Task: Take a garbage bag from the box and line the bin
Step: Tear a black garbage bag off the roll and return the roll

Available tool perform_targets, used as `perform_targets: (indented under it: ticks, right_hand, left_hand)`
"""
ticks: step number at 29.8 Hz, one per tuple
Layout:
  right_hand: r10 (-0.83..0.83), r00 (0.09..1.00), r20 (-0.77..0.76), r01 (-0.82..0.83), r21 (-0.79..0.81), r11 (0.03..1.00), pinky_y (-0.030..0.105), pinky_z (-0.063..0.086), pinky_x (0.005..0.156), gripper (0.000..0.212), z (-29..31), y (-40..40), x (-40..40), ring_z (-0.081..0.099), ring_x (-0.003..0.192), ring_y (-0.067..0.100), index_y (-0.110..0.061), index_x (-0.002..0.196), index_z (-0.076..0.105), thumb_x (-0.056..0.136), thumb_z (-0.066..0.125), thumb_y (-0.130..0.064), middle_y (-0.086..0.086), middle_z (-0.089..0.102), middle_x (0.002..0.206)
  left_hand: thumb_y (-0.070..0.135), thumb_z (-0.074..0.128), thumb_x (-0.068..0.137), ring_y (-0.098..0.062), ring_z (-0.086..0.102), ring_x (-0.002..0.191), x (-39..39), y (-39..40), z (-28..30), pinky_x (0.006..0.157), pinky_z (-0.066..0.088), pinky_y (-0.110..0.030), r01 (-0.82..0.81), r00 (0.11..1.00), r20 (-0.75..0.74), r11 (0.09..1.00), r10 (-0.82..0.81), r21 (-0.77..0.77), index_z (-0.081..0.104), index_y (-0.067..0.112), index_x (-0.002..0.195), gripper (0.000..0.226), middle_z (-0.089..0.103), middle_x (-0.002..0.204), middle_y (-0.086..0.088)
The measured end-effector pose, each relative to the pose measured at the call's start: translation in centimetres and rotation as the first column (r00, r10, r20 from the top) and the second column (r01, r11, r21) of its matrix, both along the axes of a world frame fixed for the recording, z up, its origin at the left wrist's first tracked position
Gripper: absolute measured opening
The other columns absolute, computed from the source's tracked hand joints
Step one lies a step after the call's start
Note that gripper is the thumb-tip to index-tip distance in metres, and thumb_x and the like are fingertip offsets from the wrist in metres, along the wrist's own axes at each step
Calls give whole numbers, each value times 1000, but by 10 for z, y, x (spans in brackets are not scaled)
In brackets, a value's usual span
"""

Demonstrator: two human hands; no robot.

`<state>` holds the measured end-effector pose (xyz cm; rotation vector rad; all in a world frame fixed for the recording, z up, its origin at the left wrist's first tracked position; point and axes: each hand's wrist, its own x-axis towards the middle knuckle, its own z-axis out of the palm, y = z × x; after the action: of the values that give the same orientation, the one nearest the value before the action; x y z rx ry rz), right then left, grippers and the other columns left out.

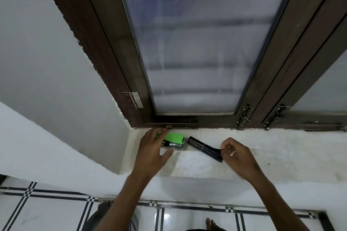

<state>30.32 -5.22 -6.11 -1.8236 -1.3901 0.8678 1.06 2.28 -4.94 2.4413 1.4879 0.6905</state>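
A green garbage-bag box [174,139] lies on the white window sill [262,155], close to the left corner. My left hand [152,152] rests on the box's left end, fingers spread over it. To the right of the box lies a black roll of garbage bags [203,147], angled toward me. My right hand [237,155] pinches the roll's near end between thumb and fingers. A dark rounded object [99,217], maybe the bin, shows on the floor below, partly hidden by my left forearm.
A brown-framed window with frosted glass [197,52] rises right behind the sill, with latches [244,116] at its base. White walls close in on the left. Tiled floor [47,212] and a bare foot [211,224] lie below.
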Motion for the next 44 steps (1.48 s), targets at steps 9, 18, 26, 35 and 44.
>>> perform_targets:
  ticks: [9, 18, 26, 35, 44]
  right_hand:
    - [192, 962, 195, -176, -96, 980, 17, 41, 65, 19, 7, 19, -35, 57, 80, 4, -27, 105, 72, 86, 70, -31, -12, 65, 90]
    - [-53, 972, -229, 41, -57, 998, 23, 52, 64, 12, 8, -13, -23, 69, 69, 11, -10, 82, 78, 88, 69, -6, 3, 76, 76]
    - [-199, 750, -630, 206, -62, 977, 32, 48, 70, 16, 37, -30, 58, 64, 79, 19, -4, 90, 66, 98, 54, -12, 9, 71, 85]
    - [-483, 768, -421, 497, -83, 864, 20, 45, 57, 16, 22, -65, 218, 57, 62, 8, -14, 83, 66, 96, 58, -12, -7, 66, 66]
    - [-686, 605, 405, 675, 195, 711, 44, 44, 93, 32, 19, -89, 281, 54, 109, 39, -15, 119, 65, 87, 59, -16, 15, 62, 121]
  left_hand:
    - [31, 50, 98, -9, 69, 90, 70, -65, -3, 86, 53, -28, 31, 956, 249, 788, 156, -615, 68, 27, 119, 28, 73, 102, 10]
    - [48, 37, 103, -25, 73, 96, 123, -63, 5, 88, 59, -45, 320, 608, 472, 346, 639, -882, 66, 15, 112, 45, 75, 108, -11]
    - [57, 45, 97, -31, 66, 113, 192, -49, 28, 105, 47, -46, 558, 287, 398, 186, 871, -809, 67, 16, 123, 53, 72, 119, -13]
    - [21, 72, 88, -24, 72, 85, 255, -63, 20, 66, 56, -32, 300, 443, 344, 225, 828, -927, 68, 10, 108, 23, 77, 97, -10]
    - [22, 69, 92, -27, 72, 95, 286, -78, 13, 73, 57, -35, 229, 546, 345, 260, 763, -938, 67, 13, 112, 22, 76, 104, -9]
